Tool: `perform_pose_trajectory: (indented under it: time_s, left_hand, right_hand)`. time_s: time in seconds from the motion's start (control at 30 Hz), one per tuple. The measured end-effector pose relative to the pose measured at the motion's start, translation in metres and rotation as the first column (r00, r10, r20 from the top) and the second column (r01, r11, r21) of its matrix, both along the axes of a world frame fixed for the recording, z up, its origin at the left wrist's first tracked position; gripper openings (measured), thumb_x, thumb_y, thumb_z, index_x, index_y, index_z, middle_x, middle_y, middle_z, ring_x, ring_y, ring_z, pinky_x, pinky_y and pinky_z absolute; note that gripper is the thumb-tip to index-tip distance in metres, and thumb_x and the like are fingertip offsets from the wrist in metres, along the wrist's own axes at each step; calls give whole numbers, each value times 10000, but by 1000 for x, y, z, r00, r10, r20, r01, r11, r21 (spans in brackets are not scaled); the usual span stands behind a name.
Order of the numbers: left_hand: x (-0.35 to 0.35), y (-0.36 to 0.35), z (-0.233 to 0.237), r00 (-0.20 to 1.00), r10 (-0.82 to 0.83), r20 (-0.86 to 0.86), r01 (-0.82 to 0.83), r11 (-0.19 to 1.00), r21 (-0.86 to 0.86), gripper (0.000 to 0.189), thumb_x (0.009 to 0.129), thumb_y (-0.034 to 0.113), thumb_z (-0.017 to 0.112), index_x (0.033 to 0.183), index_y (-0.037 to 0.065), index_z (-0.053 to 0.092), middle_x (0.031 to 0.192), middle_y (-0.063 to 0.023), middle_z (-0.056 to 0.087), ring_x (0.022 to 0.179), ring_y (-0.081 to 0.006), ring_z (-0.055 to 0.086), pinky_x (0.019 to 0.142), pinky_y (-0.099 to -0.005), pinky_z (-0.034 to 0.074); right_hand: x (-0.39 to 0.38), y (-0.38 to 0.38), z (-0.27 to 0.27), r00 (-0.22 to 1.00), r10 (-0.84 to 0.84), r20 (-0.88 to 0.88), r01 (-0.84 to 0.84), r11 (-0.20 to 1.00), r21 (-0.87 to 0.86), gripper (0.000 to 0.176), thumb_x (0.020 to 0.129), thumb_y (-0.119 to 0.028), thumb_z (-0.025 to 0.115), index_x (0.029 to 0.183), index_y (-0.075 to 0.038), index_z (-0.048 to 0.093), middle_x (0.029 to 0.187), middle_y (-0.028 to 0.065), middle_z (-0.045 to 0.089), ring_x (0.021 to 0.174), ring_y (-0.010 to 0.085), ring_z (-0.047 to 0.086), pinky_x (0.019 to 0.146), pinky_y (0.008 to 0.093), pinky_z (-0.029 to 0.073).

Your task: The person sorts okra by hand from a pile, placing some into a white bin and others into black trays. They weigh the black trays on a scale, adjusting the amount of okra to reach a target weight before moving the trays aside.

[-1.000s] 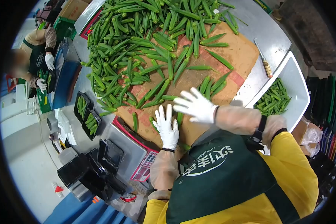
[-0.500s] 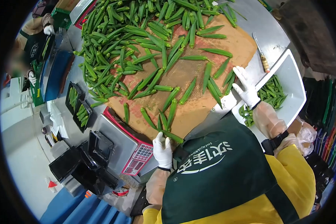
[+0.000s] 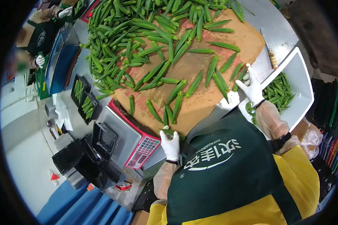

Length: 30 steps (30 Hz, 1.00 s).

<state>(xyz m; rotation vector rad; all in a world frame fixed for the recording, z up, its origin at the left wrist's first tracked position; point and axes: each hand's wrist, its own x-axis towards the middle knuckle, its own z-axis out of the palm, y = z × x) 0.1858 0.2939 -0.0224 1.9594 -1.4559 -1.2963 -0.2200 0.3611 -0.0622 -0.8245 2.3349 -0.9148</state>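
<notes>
Left hand (image 3: pixel 170 145) sits at the near edge of the cardboard (image 3: pixel 199 108), fingertips touching an okra pod (image 3: pixel 175 133) lying there. Fingers are together, so I can't tell if the grip is clamped on it.
Right hand (image 3: pixel 252 89) is at the cardboard's right edge, just beside the white tray (image 3: pixel 303 80), which holds more okra. Its grip is apart, index raised, nothing clearly held.
Loose pods lie scattered between the hands, with the big pile (image 3: pixel 139 33) on the far side. Knife (image 3: pixel 271 54) is on the bench (image 3: pixel 278 30), scale (image 3: pixel 133 144) left of the left hand.
Handling, my read: pods are light and fairly stiff, but snap if bent. Ridged skin, so not slippery in gloves. Pinch lightly at mid-body or the stem cap, not the thin tip.
</notes>
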Motion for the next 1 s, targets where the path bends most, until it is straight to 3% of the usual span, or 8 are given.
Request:
perform_pose_trajectory:
  time_s: [0.13, 0.3, 0.37, 0.47, 0.57, 0.77, 0.83, 1.0]
  left_hand:
    - [9, -3, 8, 963, -189, 190, 247, 902, -355, 222, 906, 29, 596, 1125, 39, 562, 875, -51, 556, 724, -152, 562, 702, -269, 456]
    - [1, -23, 15, 981, 130, -144, -156, 970, -188, 162, 905, -4, 534, 1062, 33, 551, 908, -58, 568, 737, -153, 561, 698, -295, 461]
    - [1, -34, 9, 980, 197, -23, -199, 968, -152, 174, 896, -12, 523, 1061, 34, 555, 921, -63, 573, 772, -165, 569, 728, -312, 471]
    - [-5, -46, 0, 961, 24, 276, 77, 934, -348, 227, 820, 29, 636, 1042, 24, 588, 970, -143, 604, 923, -314, 592, 855, -386, 464]
    - [-6, -49, -20, 873, -112, 475, 317, 870, -378, 409, 747, 113, 785, 1100, 26, 596, 975, -164, 615, 920, -371, 600, 842, -436, 480]
    - [22, -70, -16, 954, -15, 298, 121, 932, -340, 167, 868, 90, 661, 998, -1, 611, 857, -89, 662, 757, -179, 602, 717, -333, 485]
    - [18, -79, -10, 985, 26, 173, 24, 960, -280, 205, 871, 119, 652, 1026, -3, 595, 949, -175, 605, 883, -325, 590, 811, -410, 463]
    - [-46, -83, 1, 825, -127, 550, 292, 930, -222, 729, 752, 447, 804, 1197, -48, 505, 1331, -310, 442, 1199, -458, 416, 1027, -520, 342]
  right_hand:
    - [0, -2, -8, 990, -18, 143, 35, 993, -116, 786, 810, -107, 731, 1502, -74, 361, 862, 29, 589, 659, 91, 548, 631, 248, 491]
    - [-40, -2, -27, 929, -122, 350, 207, 954, -216, 538, 850, -83, 700, 1338, 39, 510, 934, 47, 634, 713, 64, 574, 631, 216, 485]
    - [-36, -22, 0, 992, -113, 63, 109, 992, 62, 564, 848, -208, 747, 1306, 41, 532, 1020, 125, 653, 811, 161, 645, 704, 291, 526]
    - [-20, -48, 4, 949, 92, -302, -76, 995, 66, 670, 826, -349, 768, 1315, 37, 520, 1128, 191, 631, 987, 292, 657, 843, 372, 528]
    - [-12, -67, -2, 916, 147, -374, -97, 984, 149, 655, 814, -366, 769, 1312, -16, 529, 1153, 208, 619, 1018, 330, 641, 898, 379, 511]
    - [-40, -49, -1, 989, 90, 115, -86, 996, -40, 422, 854, -144, 677, 1236, -11, 558, 1119, 157, 660, 1042, 264, 650, 884, 340, 507]
    - [-23, -44, 21, 984, 111, 141, -95, 988, -118, 337, 856, -99, 645, 1176, -9, 586, 1090, 155, 677, 1022, 286, 652, 871, 357, 508]
    - [47, -45, 39, 932, 347, -103, -340, 937, 79, 643, 816, -218, 729, 1364, -24, 454, 1172, 208, 563, 1093, 370, 568, 921, 436, 472]
